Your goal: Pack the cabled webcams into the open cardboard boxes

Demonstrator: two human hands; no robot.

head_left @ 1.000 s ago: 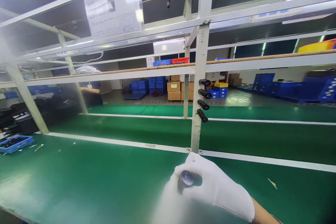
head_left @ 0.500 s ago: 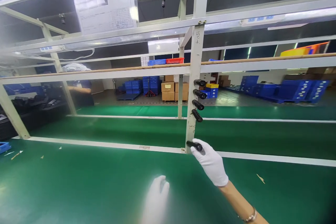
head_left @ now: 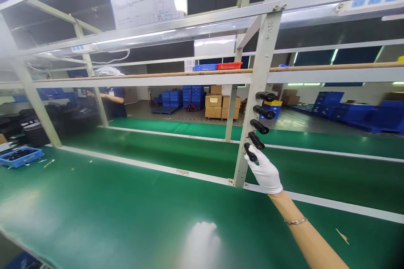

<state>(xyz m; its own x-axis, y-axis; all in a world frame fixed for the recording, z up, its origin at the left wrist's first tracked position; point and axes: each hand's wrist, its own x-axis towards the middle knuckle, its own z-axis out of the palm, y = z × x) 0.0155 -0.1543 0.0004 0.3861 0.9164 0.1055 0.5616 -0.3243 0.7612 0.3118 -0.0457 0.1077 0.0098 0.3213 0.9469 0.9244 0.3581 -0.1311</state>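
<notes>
My right hand (head_left: 267, 175), in a white glove, pinches a short black cylinder (head_left: 250, 152). Its far end meets the white upright post (head_left: 259, 67), low on the frame. Just above it, several similar black cylinders (head_left: 259, 126) stick out from the post in a column. What keeps them there is hidden. My left hand (head_left: 202, 246), also gloved in white, is a hazy blur at the bottom over the green tabletop (head_left: 132, 206). Its fingers cannot be made out, and nothing shows in it.
A blue tray (head_left: 21, 158) with dark parts stands at the far left. Beyond the frame, a person (head_left: 115, 98) is at work. Cartons (head_left: 213, 106) and blue crates (head_left: 172, 98) sit on the floor behind. A paper scrap (head_left: 342, 236) lies at right.
My right hand has raised the black cylinder along the post, to right beneath the column. The left hand has dropped lower in view and blurred. The camera view has turned left.
</notes>
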